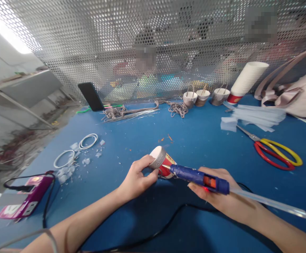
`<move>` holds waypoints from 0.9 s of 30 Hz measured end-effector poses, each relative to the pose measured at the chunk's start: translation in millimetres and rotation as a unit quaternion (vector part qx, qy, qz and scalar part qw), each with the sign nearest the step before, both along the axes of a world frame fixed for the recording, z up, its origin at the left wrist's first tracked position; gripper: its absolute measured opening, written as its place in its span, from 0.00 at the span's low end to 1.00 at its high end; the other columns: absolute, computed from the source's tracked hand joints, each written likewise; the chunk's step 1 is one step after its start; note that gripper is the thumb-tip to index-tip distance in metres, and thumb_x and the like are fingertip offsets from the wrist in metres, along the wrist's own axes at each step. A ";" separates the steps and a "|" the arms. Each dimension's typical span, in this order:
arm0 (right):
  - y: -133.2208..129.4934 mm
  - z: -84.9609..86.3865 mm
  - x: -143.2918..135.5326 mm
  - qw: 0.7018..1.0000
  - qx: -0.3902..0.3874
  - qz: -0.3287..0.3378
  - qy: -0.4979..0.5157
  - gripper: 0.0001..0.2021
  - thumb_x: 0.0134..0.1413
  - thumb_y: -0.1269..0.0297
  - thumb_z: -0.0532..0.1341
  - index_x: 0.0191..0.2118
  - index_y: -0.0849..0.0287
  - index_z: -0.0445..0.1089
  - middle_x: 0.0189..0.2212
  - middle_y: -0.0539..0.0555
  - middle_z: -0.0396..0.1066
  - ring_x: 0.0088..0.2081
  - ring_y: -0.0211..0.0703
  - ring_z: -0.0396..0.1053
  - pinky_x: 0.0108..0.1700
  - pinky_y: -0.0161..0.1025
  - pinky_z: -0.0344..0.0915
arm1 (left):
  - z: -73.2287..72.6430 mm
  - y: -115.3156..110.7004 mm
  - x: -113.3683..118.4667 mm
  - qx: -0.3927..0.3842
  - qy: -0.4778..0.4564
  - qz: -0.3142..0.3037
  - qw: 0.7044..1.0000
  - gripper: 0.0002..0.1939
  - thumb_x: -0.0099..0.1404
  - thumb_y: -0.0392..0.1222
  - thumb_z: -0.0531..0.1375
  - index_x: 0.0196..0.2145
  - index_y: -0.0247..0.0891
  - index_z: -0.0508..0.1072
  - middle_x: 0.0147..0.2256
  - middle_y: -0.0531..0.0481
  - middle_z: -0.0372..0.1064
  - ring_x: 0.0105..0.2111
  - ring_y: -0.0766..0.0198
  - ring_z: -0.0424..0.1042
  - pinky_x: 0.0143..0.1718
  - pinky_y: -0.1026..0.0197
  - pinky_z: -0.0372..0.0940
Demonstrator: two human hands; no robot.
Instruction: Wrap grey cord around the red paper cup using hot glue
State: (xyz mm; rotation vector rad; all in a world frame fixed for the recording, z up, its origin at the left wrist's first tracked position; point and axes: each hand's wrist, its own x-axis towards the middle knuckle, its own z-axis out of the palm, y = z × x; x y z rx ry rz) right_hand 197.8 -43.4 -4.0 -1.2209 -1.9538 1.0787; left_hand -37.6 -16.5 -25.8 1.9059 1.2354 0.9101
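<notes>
A red and white paper cup [168,169] lies tilted over the blue table, with grey cord wound around its end. My left hand [139,177] is closed on that corded end, thumb and fingers pinching it. In my right hand [221,191] is a blue glue gun [189,174], its metal tip at the cup's side beside the cord. A clear glue stick [271,203] sticks out of the gun's back, and a red light glows near my fingers. Whether the tip touches the cup I cannot tell.
Scissors [258,139] and translucent strips [258,116] lie right. Behind stand several cord-wrapped cups [202,98], stacked cups [249,79], cord bundles [178,109], a phone [91,96] and a mesh screen [102,45]. White rings [88,141] and a purple power strip [28,196] are left; a black cable [165,230] crosses in front.
</notes>
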 end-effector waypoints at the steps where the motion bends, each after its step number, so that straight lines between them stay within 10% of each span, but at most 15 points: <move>1: 1.5 1.4 2.3 1.000 -0.001 -0.012 0.000 0.16 0.53 0.53 0.58 0.21 0.57 0.59 0.16 0.45 0.56 0.18 0.33 0.53 0.19 0.31 0.52 | -0.3 0.1 -0.5 0.001 -0.004 0.004 1.000 0.06 0.55 0.36 0.54 0.28 0.35 0.71 0.26 0.50 0.67 0.27 0.66 0.64 0.30 0.64 0.62; 11: 62.7 -18.6 33.0 0.965 0.009 -0.246 -0.096 0.19 0.48 0.45 0.56 0.29 0.57 0.71 0.24 0.53 0.71 0.27 0.45 0.69 0.25 0.37 0.62 | -4.6 0.3 -2.5 -0.015 -0.025 0.053 0.998 0.07 0.54 0.35 0.55 0.29 0.33 0.72 0.26 0.51 0.69 0.27 0.66 0.66 0.31 0.65 0.63; 17: 86.0 -33.8 39.6 0.951 0.032 -0.217 -0.220 0.18 0.51 0.47 0.53 0.30 0.56 0.71 0.26 0.55 0.71 0.31 0.48 0.70 0.30 0.40 0.62 | 0.9 -1.3 -1.7 -0.003 -0.028 0.078 0.997 0.08 0.54 0.36 0.55 0.31 0.34 0.73 0.28 0.50 0.71 0.28 0.65 0.68 0.32 0.65 0.64; 24: 44.3 3.2 72.1 0.892 0.062 -0.173 -0.412 0.22 0.46 0.39 0.57 0.19 0.54 0.65 0.19 0.53 0.68 0.23 0.48 0.66 0.24 0.39 0.56 | 13.3 1.2 -10.2 0.086 0.012 0.151 0.985 0.05 0.56 0.37 0.55 0.28 0.35 0.70 0.23 0.54 0.66 0.24 0.68 0.63 0.27 0.66 0.61; 27: 22.8 20.6 67.1 0.931 -0.003 -0.133 -0.341 0.22 0.48 0.41 0.57 0.20 0.55 0.63 0.17 0.50 0.65 0.21 0.43 0.64 0.24 0.38 0.57 | 17.5 1.6 -13.3 0.152 0.037 0.163 0.974 0.04 0.57 0.36 0.55 0.28 0.35 0.69 0.24 0.54 0.66 0.24 0.69 0.63 0.27 0.67 0.61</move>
